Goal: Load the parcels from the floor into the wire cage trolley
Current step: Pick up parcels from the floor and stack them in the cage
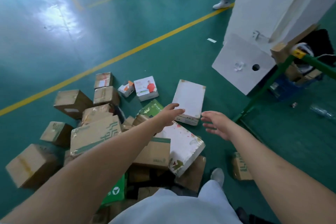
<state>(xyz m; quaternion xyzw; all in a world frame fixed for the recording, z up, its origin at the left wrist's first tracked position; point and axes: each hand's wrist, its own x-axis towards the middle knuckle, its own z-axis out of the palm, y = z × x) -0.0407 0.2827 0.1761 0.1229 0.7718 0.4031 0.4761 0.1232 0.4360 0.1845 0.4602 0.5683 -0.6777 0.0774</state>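
Here both hands (171, 114) (216, 125) reach, seemingly untouching, toward white parcel (189, 100).

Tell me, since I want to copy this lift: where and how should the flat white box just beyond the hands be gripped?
Probably by its two long side edges, one hand each, coming from above at the near end. The white box lies flat on the floor, wide and shallow, too broad for one hand. The left hand and right hand are open, either side of its near end, with bare floor beside the right edge.
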